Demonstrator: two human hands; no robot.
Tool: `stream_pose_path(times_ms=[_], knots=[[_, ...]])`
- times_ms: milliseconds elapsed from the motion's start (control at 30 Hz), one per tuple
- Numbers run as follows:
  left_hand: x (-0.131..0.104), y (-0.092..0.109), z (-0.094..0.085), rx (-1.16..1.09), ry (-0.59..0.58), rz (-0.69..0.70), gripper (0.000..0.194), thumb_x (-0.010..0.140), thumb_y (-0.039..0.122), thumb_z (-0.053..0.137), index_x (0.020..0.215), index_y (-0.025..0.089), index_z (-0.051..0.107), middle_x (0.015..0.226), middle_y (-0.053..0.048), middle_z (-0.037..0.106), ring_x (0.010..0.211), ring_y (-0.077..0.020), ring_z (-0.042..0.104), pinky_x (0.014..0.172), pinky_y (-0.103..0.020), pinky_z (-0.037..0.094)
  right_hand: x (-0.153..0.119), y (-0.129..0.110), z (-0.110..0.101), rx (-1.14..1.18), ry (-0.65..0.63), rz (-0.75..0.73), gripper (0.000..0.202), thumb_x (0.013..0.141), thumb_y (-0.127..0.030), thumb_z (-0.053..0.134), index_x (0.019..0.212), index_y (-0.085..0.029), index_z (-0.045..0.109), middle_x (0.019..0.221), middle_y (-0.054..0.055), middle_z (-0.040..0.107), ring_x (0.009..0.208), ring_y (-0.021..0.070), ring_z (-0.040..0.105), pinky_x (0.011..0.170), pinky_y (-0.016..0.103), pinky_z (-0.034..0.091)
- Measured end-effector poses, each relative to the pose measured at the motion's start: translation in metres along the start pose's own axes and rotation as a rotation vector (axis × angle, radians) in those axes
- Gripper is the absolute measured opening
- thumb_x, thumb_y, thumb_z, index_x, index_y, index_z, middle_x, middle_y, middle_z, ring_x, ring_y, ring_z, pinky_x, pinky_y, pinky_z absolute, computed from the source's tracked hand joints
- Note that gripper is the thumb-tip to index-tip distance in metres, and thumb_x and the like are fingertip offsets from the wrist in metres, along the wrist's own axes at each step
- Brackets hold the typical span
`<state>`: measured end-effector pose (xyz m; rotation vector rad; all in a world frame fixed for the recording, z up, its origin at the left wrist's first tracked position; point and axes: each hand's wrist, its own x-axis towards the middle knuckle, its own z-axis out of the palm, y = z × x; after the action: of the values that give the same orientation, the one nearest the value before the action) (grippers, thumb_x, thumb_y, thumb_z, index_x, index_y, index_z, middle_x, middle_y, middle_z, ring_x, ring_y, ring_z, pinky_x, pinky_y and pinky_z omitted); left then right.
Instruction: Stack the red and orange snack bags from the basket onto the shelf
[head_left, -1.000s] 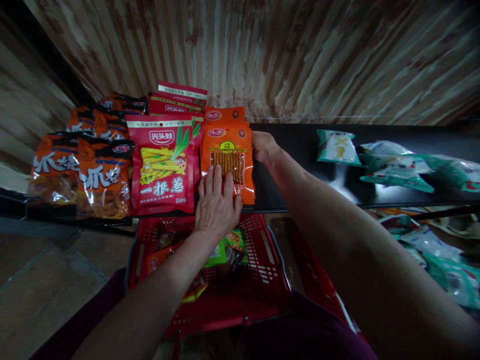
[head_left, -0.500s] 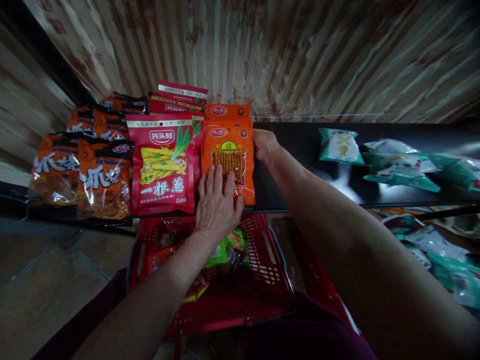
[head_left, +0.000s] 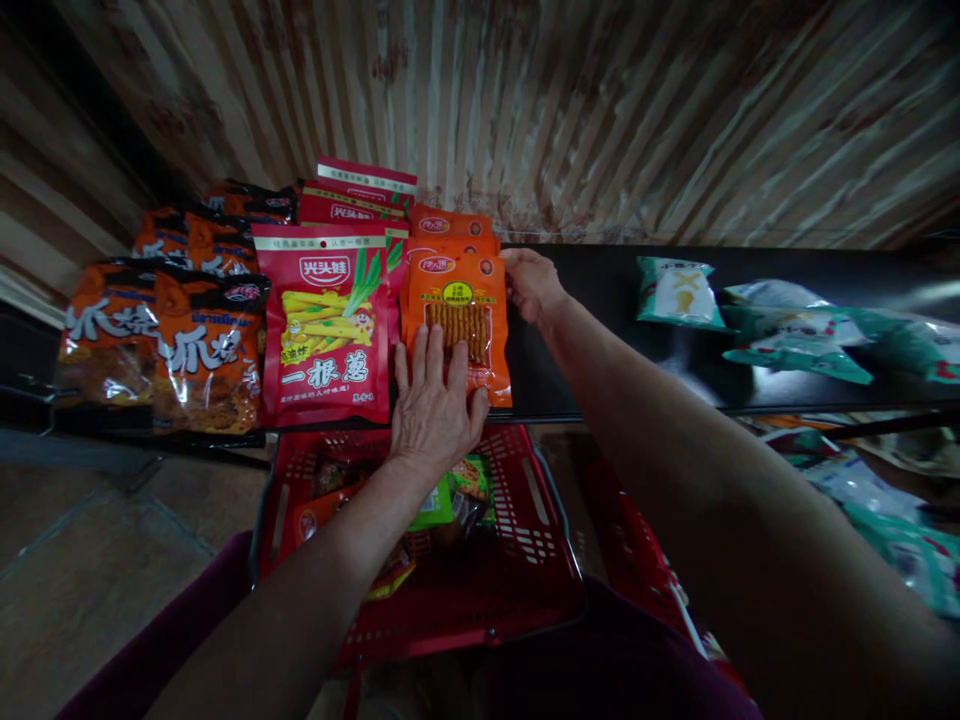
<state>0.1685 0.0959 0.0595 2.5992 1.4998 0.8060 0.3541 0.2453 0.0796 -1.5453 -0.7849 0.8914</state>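
My left hand lies flat, fingers spread, against the lower front of an orange snack packet with brown sticks showing through its window. At that packet's upper right edge is my right hand, its fingers curled in around the edge; the fingertips are partly hidden. More orange packets stand directly behind the front one. Touching the row on the left is a red snack bag with green onions and yellow sticks printed on it, with further red bags behind.
Black-and-orange snack bags fill the left end of the black shelf. Teal-and-white bags lie toward its right. A red basket holding several packets stands below the shelf edge. Behind hangs a pleated curtain.
The rear orange packets have shifted slightly down and left at the top. My right hand has turned a little and its fingers show more. My left hand stays put.
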Motion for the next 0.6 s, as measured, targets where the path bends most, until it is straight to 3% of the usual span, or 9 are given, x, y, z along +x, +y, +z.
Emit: stream_pose_path(times_ms=[100,200,400,600], knots=[[0.0,0.0,0.001,0.002,0.002,-0.005,0.057,0.086,0.039,0.044,0.133,0.006,0.039,0.146,-0.023,0.034,0.139,-0.0332,0.022,0.112,-0.057,0.015,-0.006,-0.001,-0.003,0.037,0.028,-0.119,0.014,0.074,-0.005,0.056,0.068,-0.018,0.057,0.049,-0.008,0.048,0.039,0.003,0.041,0.035,0.013,0.028],[0.001,0.0,0.001,0.006,0.004,-0.008,0.058,0.086,0.039,0.044,0.133,0.006,0.039,0.146,-0.023,0.034,0.139,-0.033,0.022,0.112,-0.057,0.016,-0.008,-0.003,-0.007,0.0,-0.039,-0.172,0.013,0.074,-0.008,0.06,0.063,-0.016,0.06,0.047,-0.007,0.049,0.039,0.0029,0.039,0.034,0.014,0.025],[0.001,-0.001,0.001,0.011,-0.002,-0.001,0.058,0.086,0.038,0.044,0.133,0.004,0.04,0.145,-0.024,0.034,0.139,-0.034,0.024,0.112,-0.056,0.015,-0.007,-0.009,-0.015,-0.035,-0.213,-0.109,0.015,0.071,-0.02,0.07,0.06,-0.015,0.063,0.049,-0.003,0.055,0.041,0.004,0.042,0.033,0.014,0.023],[0.001,0.0,0.001,0.016,-0.014,-0.005,0.06,0.086,0.039,0.044,0.134,0.003,0.04,0.145,-0.024,0.034,0.139,-0.0338,0.024,0.113,-0.055,0.015,-0.006,-0.011,-0.018,-0.017,-0.31,-0.059,0.018,0.071,-0.016,0.069,0.056,-0.017,0.059,0.05,-0.002,0.056,0.044,0.0047,0.042,0.032,0.014,0.021]])
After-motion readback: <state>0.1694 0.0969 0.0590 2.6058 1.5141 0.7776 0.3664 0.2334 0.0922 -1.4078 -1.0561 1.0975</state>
